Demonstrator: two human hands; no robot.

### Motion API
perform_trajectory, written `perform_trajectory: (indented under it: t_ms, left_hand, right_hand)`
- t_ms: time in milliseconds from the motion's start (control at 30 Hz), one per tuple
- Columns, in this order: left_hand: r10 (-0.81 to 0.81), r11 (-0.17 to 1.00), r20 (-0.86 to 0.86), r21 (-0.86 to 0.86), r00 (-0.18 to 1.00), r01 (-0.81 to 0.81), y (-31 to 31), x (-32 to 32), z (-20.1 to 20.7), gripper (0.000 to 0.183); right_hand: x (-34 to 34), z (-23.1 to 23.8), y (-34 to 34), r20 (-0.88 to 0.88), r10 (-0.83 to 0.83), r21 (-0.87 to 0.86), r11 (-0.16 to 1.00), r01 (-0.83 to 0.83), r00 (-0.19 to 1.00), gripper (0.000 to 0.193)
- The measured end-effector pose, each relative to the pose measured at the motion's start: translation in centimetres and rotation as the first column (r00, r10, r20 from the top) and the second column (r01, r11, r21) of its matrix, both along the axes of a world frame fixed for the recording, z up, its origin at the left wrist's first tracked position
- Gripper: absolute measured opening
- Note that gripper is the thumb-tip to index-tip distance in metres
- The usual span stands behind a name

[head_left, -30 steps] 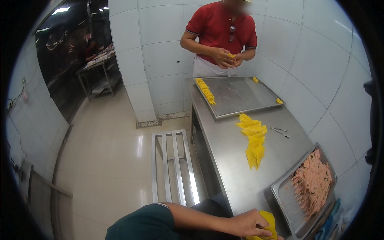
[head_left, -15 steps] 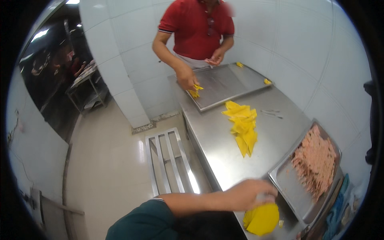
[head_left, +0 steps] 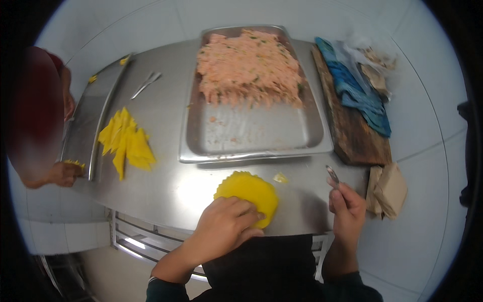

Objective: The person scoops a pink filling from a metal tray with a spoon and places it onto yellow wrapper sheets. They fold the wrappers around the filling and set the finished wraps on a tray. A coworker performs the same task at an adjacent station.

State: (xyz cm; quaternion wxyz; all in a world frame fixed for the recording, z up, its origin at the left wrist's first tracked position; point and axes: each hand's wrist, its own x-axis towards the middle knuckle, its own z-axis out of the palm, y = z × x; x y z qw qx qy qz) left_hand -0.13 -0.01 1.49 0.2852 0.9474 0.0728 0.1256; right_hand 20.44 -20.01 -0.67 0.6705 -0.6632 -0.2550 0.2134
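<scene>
A stack of round yellow dough wrappers (head_left: 245, 187) lies on the steel table near its front edge. My left hand (head_left: 227, 222) rests over the stack with fingers curled and closed at its right edge; the fingertips are partly hidden. My right hand (head_left: 347, 207), raised at the right, is closed around a slim metal spatula (head_left: 332, 174) with some pink on it. Beyond the stack stands a deep steel tray (head_left: 256, 151) with pink minced filling (head_left: 249, 63) flecked with green heaped at its far end. A yellow scrap (head_left: 280, 177) lies beside the stack.
Folded yellow dumplings (head_left: 126, 141) are piled at left, near metal utensils (head_left: 146, 84). Farther left, a person's hand (head_left: 65, 173) is at a flat tray (head_left: 93, 116). At right are a wooden board (head_left: 347, 136) with blue cloth (head_left: 354, 93) and a brown paper packet (head_left: 391, 191).
My view has swung right and down to the filling tray. My left hand is still at the yellow stack, and my right hand with the spatula has come into view.
</scene>
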Motion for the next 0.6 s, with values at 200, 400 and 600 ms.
perform_trajectory:
  t_ms: [200, 400, 600]
  left_hand:
    - [0.039, 0.999, -0.011, -0.004, 0.999, -0.039, -0.3, 0.0, 0.5, 0.021]
    - [0.013, 0.995, 0.080, -0.101, 0.997, -0.004, 0.9, -0.4, -0.2, 0.013]
    - [-0.053, 0.958, 0.050, -0.278, 0.997, 0.065, 2.4, -1.0, -0.7, 0.015]
  right_hand:
    - [-0.4, 1.9, 0.8, 0.069, 0.033, -0.054, 0.998, -0.030, 0.997, 0.027]
    - [-0.2, 3.5, 2.3, 0.268, 0.154, -0.160, 0.981, -0.113, 0.951, 0.028]
    - [-0.4, 6.0, 3.9, 0.419, 0.308, -0.279, 0.939, -0.202, 0.854, 0.027]
